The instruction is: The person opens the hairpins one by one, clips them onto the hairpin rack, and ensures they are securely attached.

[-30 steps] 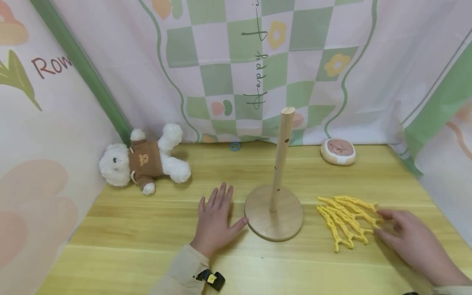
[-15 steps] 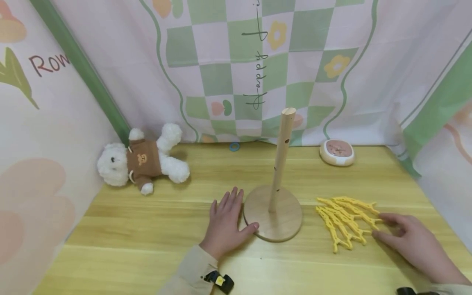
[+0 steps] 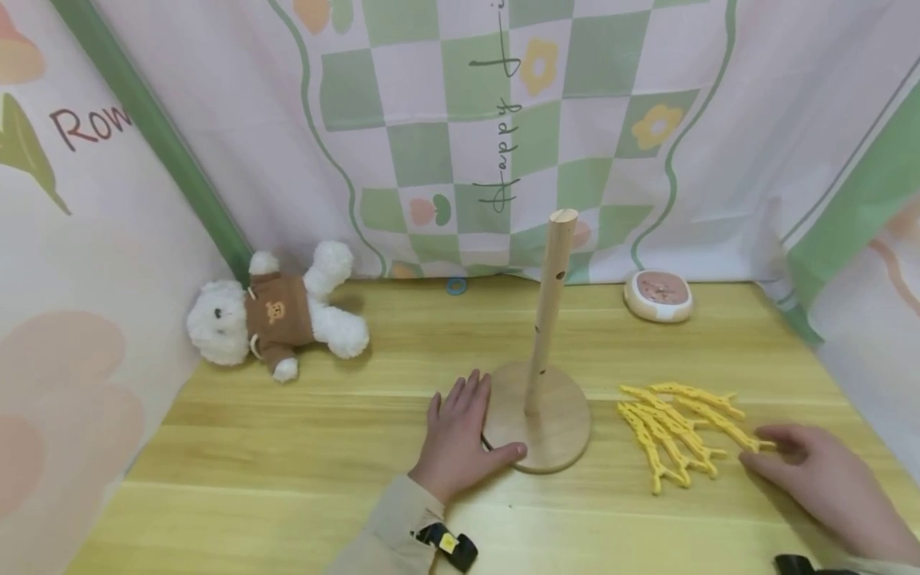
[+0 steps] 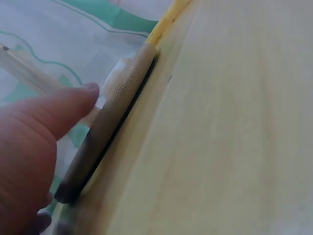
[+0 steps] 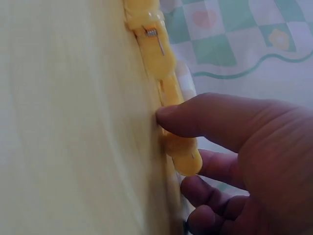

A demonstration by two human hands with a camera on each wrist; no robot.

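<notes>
A wooden stand (image 3: 552, 319) rises upright, its pole drilled with small holes, from a round wooden base (image 3: 561, 435). Beside the base lies my left hand (image 3: 460, 447), fingers extended along its left edge and thumb over the front rim; the left wrist view shows the thumb (image 4: 73, 105) above that rim. To the right, several rows of yellow clothespins (image 3: 664, 427), seemingly joined end to end, lie fanned out. My right hand (image 3: 826, 471) pinches the near right end of one row (image 3: 726, 427). In the right wrist view, a metal spring shows on the yellow clothespin (image 5: 161, 54).
A white plush dog (image 3: 280, 311) in a brown shirt lies at the back left. Near the back edge are a small blue ring (image 3: 456, 286) and a pink and white rounded device (image 3: 658, 296). Printed curtains (image 3: 431, 96) hang behind and beside the wooden table (image 3: 287, 479).
My left hand has slid right to the base, its thumb now over the rim. My right hand has drawn one yellow row rightward and toward me, apart from the others.
</notes>
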